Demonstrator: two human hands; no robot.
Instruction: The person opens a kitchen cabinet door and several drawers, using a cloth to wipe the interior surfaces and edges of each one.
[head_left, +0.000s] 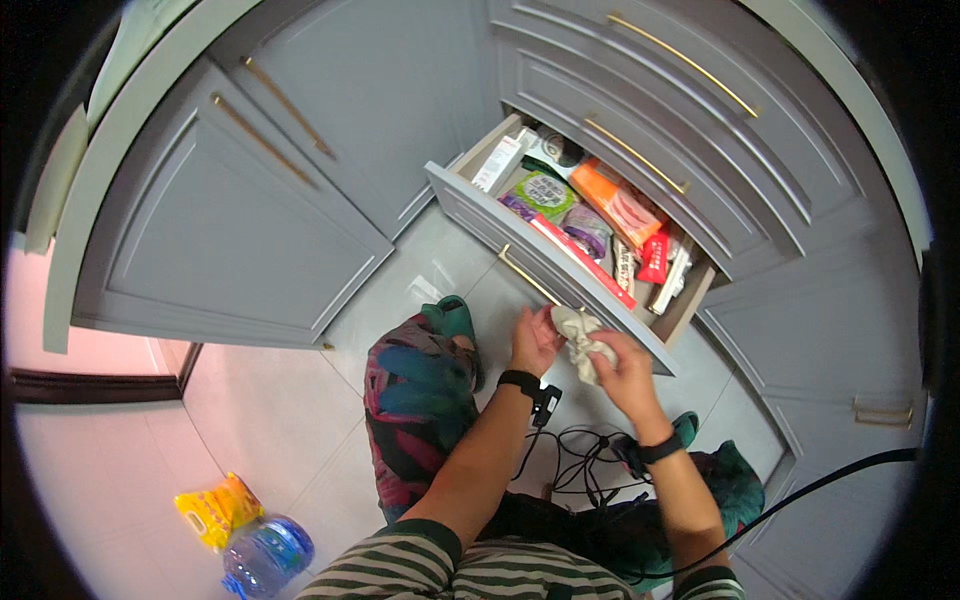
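My right hand (626, 367) grips a crumpled off-white cloth (583, 346) between thumb and fingers, in front of the open drawer. Beside the cloth's far left end, my left hand (535, 341) is turned palm up with its fingers curled; whether they hold the cloth's edge is unclear. Both hands are just outside the grey drawer front (480, 214), near its brass handle (529, 276). Inside the drawer lie a white box (501, 163), an orange package (616, 204), a green-and-purple packet (544, 193), a long red-and-white box (581, 259) and a small red packet (655, 255).
Grey cabinet doors (225, 217) stand to the left, with more drawers (660, 90) above the open one. Black cables (585, 457) lie between my legs, and one crosses on the right. A yellow bag (219, 511) and a large plastic bottle (268, 556) are on the tiled floor.
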